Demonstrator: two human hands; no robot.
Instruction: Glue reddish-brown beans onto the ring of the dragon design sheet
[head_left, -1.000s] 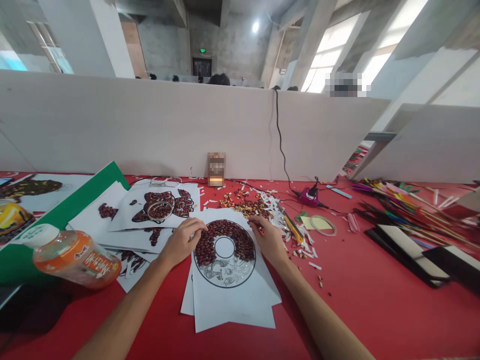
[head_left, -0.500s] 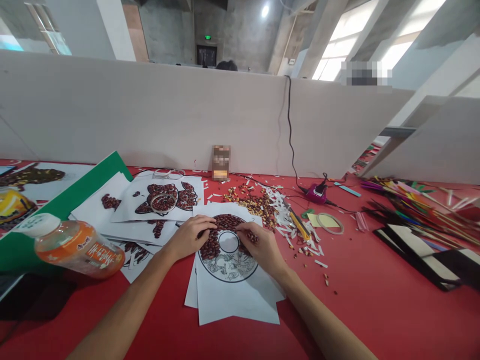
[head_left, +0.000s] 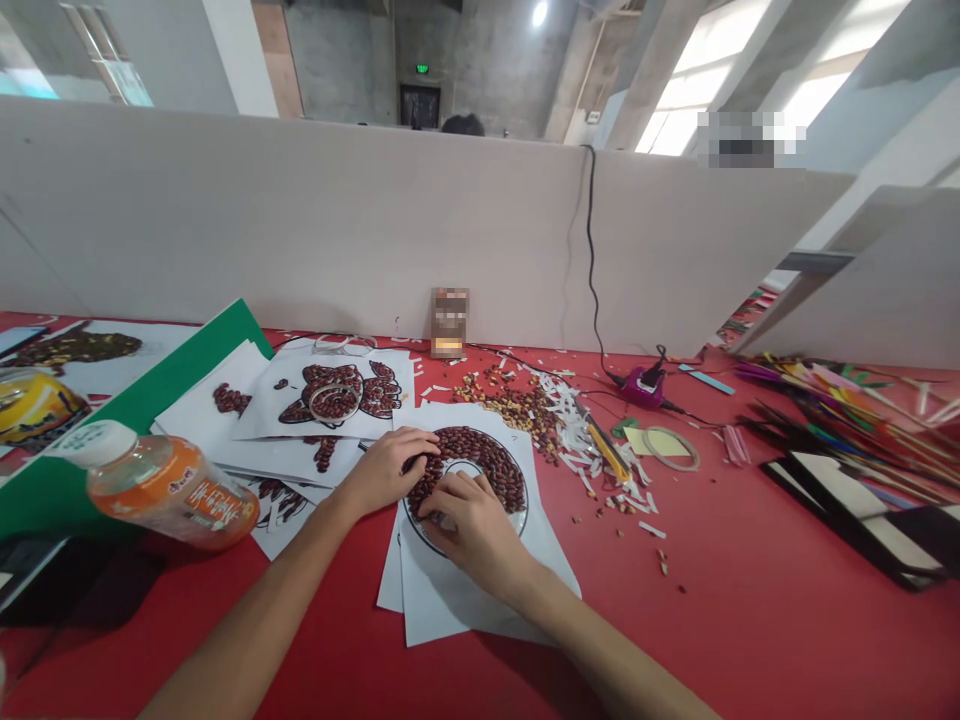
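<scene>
A sheet of paper (head_left: pixel 442 615) lies before me, printed with a ring-shaped drawing. Dark red beans (head_left: pixel 484 450) cover the ring's upper part and sides. My left hand (head_left: pixel 390 468) rests at the ring's left edge, fingers bent and apart over the beans, with nothing seen in it. Across the lower middle of the ring reaches my right hand (head_left: pixel 476 520), fingertips drawn together down at the beans on the left side. Whatever is between those fingertips is hidden. This hand also covers most of the centre circle and the lower drawing.
Left are bean-decorated sheets (head_left: pixel 255 425), a green board (head_left: pixel 217 350) and an orange drink bottle (head_left: pixel 176 490). Loose beans and kernels (head_left: pixel 517 405), paper strips (head_left: pixel 562 410), a yellow cutter (head_left: pixel 609 450), a tape roll (head_left: pixel 694 462) and a purple power adapter (head_left: pixel 641 387) lie right. A partition (head_left: pixel 337 220) stands behind.
My right hand has moved left and toward me, from the ring's upper right side over its centre to the lower left beans. The left hand stays at the left edge.
</scene>
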